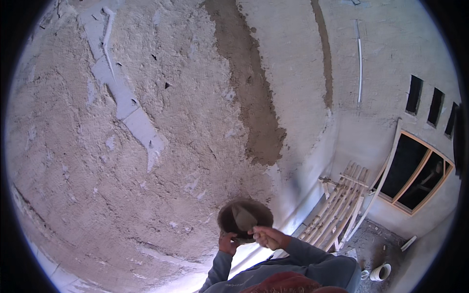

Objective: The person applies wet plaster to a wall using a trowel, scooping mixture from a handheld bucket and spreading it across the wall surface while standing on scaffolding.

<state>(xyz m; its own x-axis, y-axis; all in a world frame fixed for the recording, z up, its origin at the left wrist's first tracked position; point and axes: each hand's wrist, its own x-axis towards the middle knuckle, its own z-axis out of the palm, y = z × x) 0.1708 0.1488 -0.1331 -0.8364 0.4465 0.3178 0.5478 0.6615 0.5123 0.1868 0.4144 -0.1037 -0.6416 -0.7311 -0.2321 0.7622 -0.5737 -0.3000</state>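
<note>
A dark round bucket [226, 218] is held up in front of the rough plastered wall [185, 122], low in the middle of the view. My left hand [228, 242] grips the lower left of the bucket. My right hand [267, 237] is closed on the handle of a trowel [244, 217], whose mortar-coated blade is inside the bucket. The bucket's contents are hard to make out. A broad wet band of darker mortar [264, 136] runs up the wall above the bucket, with a narrower strip [325, 58] farther right.
Bamboo scaffolding [342, 200] stands at the right by the far wall, with a long pole [386, 171] leaning beside it. A wood-framed window [417, 171] is set in that wall below three narrow openings. A white bucket [380, 272] sits on the debris-strewn floor.
</note>
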